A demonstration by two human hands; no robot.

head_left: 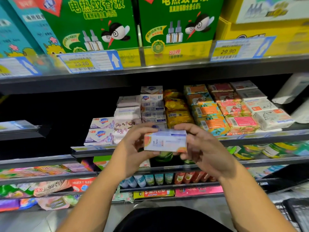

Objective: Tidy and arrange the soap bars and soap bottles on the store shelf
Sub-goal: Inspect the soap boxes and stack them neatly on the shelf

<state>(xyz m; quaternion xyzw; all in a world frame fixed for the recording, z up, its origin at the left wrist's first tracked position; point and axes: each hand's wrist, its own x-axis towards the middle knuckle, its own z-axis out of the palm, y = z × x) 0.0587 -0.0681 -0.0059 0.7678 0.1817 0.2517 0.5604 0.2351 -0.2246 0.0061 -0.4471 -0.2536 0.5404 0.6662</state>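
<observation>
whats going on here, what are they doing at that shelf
A person holds one white soap box in front of the store shelf, the left grip curled round its left end and the right grip round its right end. The box is before the stacked soap bars, not yet set down.

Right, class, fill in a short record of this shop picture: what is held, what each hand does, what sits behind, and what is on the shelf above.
held item: white soap box, lying level, in front of the shelf
left hand: left hand grips the box's left end
right hand: right hand grips its right end
behind: soap shelf with stacked white boxes, yellow packs, orange-and-teal packs
shelf above: green boxes; price tag reading 29.90
</observation>
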